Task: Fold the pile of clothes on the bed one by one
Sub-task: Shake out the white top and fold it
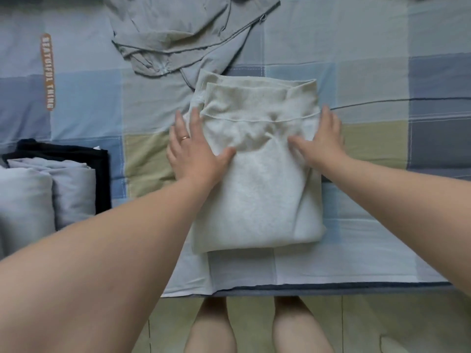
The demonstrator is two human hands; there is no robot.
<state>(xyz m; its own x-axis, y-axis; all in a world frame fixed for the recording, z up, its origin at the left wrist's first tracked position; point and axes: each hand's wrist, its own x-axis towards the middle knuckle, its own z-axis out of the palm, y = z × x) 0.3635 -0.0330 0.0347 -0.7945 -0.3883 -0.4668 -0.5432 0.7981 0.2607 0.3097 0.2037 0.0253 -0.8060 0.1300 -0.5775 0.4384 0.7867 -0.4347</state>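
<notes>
A cream-white fleecy garment lies folded into a thick rectangle in the middle of the checked bed sheet, its ribbed hem at the far end. My left hand, a ring on one finger, rests flat on the garment's left edge with straight fingers and the thumb laid across the fabric. On the right edge my right hand presses down the same way, fingers straight and pointing away from me.
A loose grey garment lies crumpled at the far side of the bed. Folded light grey clothes sit on a black piece at the left. The bed's near edge runs above the floor and my legs.
</notes>
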